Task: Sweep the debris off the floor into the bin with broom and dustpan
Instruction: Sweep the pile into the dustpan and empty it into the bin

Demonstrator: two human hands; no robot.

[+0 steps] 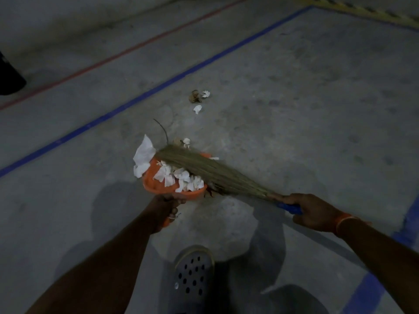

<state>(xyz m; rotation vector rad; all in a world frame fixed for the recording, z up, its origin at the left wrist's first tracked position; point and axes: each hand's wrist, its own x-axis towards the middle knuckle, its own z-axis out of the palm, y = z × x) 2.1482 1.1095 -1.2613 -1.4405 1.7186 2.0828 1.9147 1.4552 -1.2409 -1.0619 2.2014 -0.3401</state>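
Observation:
An orange dustpan (152, 181) sits low over the concrete floor, holding several white paper scraps (179, 176). My left hand (169, 206) grips its handle from behind. A grass broom (204, 169) lies across the pan's right side, its tip at a large white paper (144, 152) on the pan's far lip. My right hand (310, 210) grips the broom's blue handle (290, 208). More debris lies beyond: white bits (186, 141) just past the pan, a white scrap (197, 109), and a brown leaf with a white piece (199, 96) farther off.
A blue line (158, 88) and a red line (113, 57) cross the floor diagonally. A dark bin (9, 75) stands at the far left edge. My grey perforated shoe (192, 273) is at the bottom centre. Yellow-black hazard tape (371, 12) runs along the top right.

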